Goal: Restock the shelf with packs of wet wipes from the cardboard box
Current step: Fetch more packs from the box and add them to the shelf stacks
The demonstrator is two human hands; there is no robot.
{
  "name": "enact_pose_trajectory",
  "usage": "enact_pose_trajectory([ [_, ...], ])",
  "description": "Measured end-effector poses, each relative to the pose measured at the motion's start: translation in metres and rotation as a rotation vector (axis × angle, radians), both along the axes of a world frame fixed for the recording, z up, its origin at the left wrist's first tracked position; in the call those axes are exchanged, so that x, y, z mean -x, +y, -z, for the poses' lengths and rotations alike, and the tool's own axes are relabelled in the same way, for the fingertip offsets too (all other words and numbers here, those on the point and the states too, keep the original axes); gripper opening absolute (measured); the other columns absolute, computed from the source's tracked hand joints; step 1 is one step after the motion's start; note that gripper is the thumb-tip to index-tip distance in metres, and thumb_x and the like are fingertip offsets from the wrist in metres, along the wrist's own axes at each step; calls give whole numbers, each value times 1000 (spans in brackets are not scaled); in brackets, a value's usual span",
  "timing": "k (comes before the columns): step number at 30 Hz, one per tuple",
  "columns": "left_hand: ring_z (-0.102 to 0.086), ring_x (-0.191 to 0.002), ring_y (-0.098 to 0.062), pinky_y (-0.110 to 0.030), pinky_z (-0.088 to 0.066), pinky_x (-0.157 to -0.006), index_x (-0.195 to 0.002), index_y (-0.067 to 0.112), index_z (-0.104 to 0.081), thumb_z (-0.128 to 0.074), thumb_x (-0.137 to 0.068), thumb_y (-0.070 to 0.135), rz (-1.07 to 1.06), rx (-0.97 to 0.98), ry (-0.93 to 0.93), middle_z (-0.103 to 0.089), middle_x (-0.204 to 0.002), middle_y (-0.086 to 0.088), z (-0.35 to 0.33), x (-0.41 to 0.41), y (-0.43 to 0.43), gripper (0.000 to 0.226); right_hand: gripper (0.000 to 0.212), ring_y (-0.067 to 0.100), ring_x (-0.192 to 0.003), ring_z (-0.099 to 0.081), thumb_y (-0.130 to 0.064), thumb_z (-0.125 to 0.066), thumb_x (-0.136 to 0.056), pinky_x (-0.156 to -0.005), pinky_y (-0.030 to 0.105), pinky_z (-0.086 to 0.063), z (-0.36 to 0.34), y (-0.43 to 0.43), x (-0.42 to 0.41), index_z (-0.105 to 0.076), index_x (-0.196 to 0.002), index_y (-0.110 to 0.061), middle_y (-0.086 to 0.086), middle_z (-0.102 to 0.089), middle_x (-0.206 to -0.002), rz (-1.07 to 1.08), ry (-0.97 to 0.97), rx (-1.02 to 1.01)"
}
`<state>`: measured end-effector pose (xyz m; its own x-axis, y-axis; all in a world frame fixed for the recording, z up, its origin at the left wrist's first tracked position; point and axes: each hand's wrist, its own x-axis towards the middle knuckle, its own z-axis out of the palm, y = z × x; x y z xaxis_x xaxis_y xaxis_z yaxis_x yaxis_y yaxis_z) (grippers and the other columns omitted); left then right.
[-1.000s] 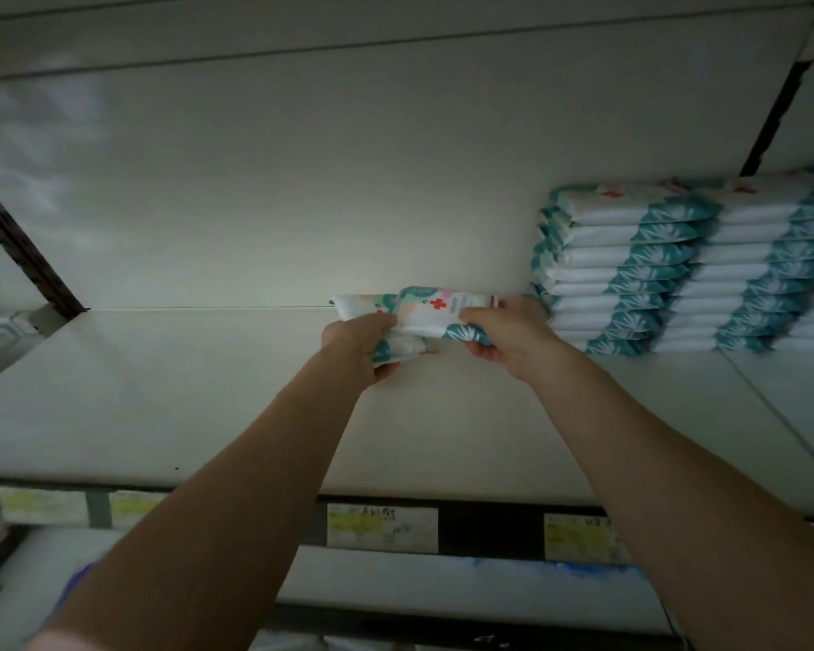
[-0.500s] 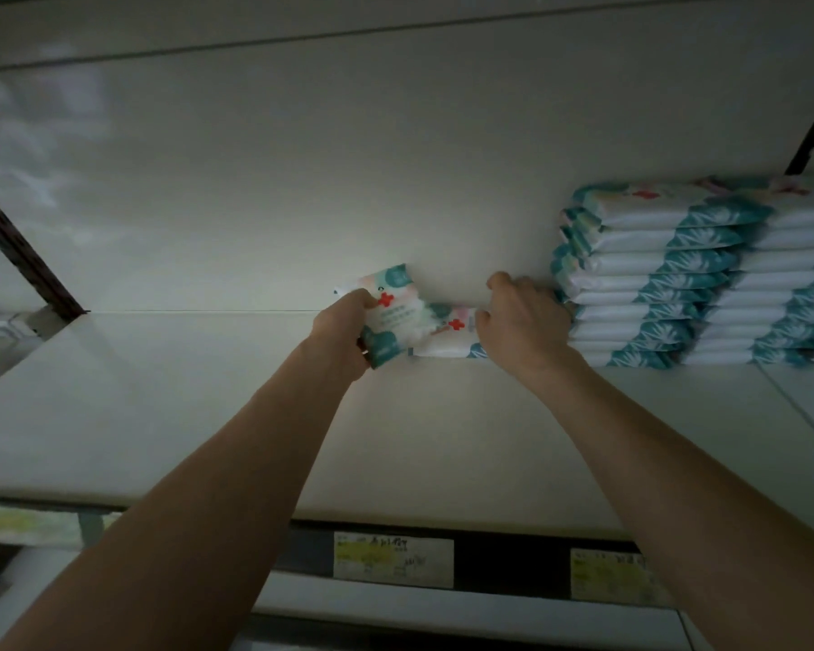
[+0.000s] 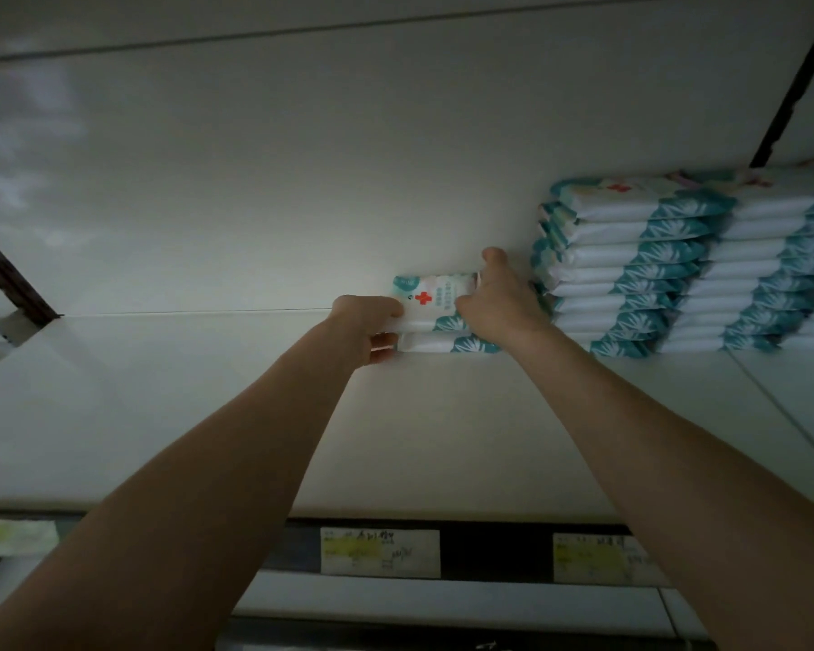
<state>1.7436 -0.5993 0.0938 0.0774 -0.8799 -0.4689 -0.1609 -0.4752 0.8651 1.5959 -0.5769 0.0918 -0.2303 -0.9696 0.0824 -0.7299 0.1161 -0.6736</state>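
Two white-and-teal wet wipe packs lie stacked at the back of the white shelf (image 3: 208, 415). The upper pack (image 3: 431, 300) shows a red cross; the lower pack (image 3: 435, 343) rests on the shelf under it. My left hand (image 3: 367, 328) grips the left ends of both packs. My right hand (image 3: 501, 305) grips the upper pack's right end, its thumb raised. Two tall stacks of the same packs (image 3: 630, 265) stand just to the right. No cardboard box is in view.
The second stack of packs (image 3: 771, 270) reaches the right edge. Price labels (image 3: 379, 552) sit on the shelf's dark front rail. A dark upright (image 3: 8, 279) stands at the left, another upright (image 3: 788, 91) at the upper right. A lower shelf (image 3: 442, 603) shows below.
The two packs, held apart and tilted before, now lie one on the other against the back wall, closer to the tall stacks. Both hands have moved right.
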Motion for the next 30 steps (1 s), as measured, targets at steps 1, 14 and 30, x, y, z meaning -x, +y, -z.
enact_pose_trajectory([
  [1,-57,-70,-17,-31,-52,-60,-112,7,-53,-64,-90,12,18,1,-41,-57,-87,-6,0,1,0,25,46,28,-104,-58,-10,-52,-92,-76,29,-46,1,-1,1,-35,-135,-8,8,-57,-115,-14,80,0],
  [14,-58,-76,-23,-39,-54,-85,-113,11,-56,-58,-93,10,154,28,-144,-55,-83,-9,4,14,-4,20,37,28,-107,-53,-13,-63,-87,-81,34,-41,24,11,5,-48,-121,-12,10,-53,-117,-199,798,55],
  [30,-55,-86,-23,-33,-48,-75,-127,8,-52,-65,-90,19,206,61,-271,-56,-101,-11,4,32,1,41,44,30,-108,-56,-11,-60,-87,-80,34,-39,17,20,11,-43,-128,-8,13,-51,-121,-208,913,20],
])
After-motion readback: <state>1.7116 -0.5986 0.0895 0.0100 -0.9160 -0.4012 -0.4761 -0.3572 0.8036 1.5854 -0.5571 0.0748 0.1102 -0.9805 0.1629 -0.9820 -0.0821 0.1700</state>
